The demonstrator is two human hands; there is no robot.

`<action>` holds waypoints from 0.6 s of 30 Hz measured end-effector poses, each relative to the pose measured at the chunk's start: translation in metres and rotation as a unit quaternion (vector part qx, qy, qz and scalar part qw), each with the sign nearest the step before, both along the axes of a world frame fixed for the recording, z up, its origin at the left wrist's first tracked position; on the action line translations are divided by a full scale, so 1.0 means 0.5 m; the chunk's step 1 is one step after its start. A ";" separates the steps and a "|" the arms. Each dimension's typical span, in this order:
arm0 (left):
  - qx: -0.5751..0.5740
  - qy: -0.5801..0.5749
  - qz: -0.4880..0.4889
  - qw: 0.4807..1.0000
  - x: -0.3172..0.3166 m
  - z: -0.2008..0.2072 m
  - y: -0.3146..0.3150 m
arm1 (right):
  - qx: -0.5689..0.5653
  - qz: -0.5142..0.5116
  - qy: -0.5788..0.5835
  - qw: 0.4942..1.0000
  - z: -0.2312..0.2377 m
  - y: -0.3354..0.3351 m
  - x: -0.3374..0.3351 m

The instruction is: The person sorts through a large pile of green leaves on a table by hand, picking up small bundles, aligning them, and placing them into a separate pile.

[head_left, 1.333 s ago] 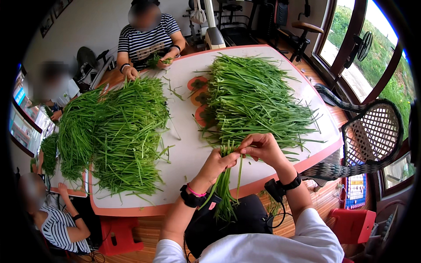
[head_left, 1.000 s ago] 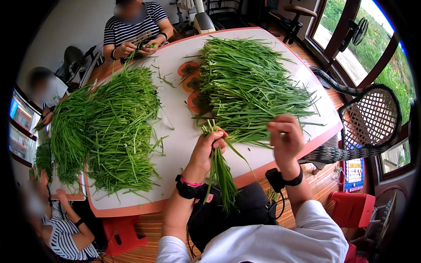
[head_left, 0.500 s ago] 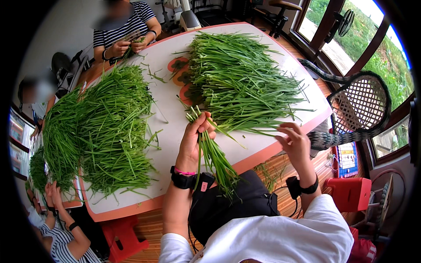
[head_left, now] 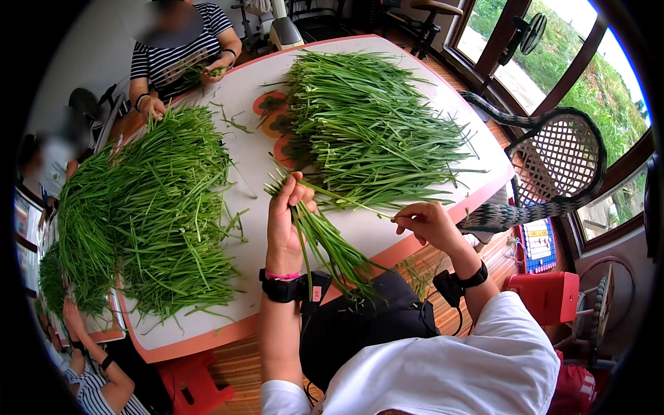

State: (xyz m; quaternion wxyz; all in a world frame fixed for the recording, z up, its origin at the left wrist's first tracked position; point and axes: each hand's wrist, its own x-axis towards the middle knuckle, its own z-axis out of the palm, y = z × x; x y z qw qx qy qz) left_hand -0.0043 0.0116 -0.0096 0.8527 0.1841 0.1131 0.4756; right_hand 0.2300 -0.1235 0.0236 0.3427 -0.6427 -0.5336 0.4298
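Gripping a bunch of long green stalks (head_left: pixel 328 245) in the left hand (head_left: pixel 290 200) — with fingers curled tight around it — above the near edge of the table (head_left: pixel 166 354). Poking out past the top of the fist at one end, and hanging down over the orange rim toward the dark lap (head_left: pixel 332 346) at the other. Pinching one thin stalk (head_left: pixel 346 200) in the right hand (head_left: pixel 395 219), with thumb and finger pressed together on its end and the rest running back to the left fist. Wearing a black strap (head_left: pixel 280 287) on each wrist, plus a pink band (head_left: pixel 282 276) on the left one. Close by, toward the far and right edges, a big pile of green stalks (head_left: pixel 373 131), laid side by side. Over by the left edge, a second big pile (head_left: pixel 173 214), more messy. At the far left corner, a co-worker (head_left: pixel 181 59) in a striped shirt, with one hand at that pile and some greens (head_left: pixel 194 75) in the other. Past the right edge, a chair with a net-like back (head_left: pixel 557 162) — and a red stool (head_left: pixel 543 296) lower down.
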 end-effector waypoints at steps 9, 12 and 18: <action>0.004 0.031 -0.006 0.999 0.013 0.001 -0.011 | 0.081 -0.041 0.106 0.990 0.001 -0.002 0.013; 0.026 0.021 0.010 0.999 0.015 -0.004 -0.004 | 0.186 -0.037 0.200 0.961 0.011 -0.002 0.016; 0.056 0.129 0.024 0.990 0.019 -0.003 -0.012 | 0.197 0.072 0.295 0.932 0.045 0.011 -0.001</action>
